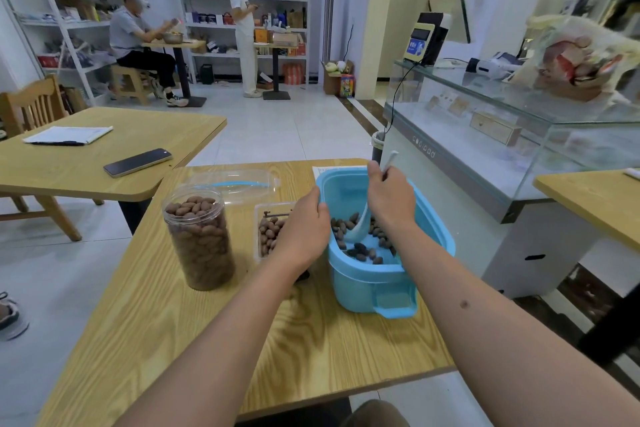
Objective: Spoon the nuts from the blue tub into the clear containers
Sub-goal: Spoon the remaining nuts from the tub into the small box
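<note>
Half of square clear container point(265, 232) hidden behind left hand point(303, 230).

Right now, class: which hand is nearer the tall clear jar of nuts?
Left. The left hand grips the blue tub rim beside the jar; the right hand holds the spoon farther away.

Both forearms are extended forward; left hand point(304, 229) is curled, thumb hooked over; right hand point(391, 198) is fisted, knuckles up.

Blue tub point(374, 282) holds few brown nuts point(360, 250); round jar point(199, 236) nearly full, upright beside it
</note>
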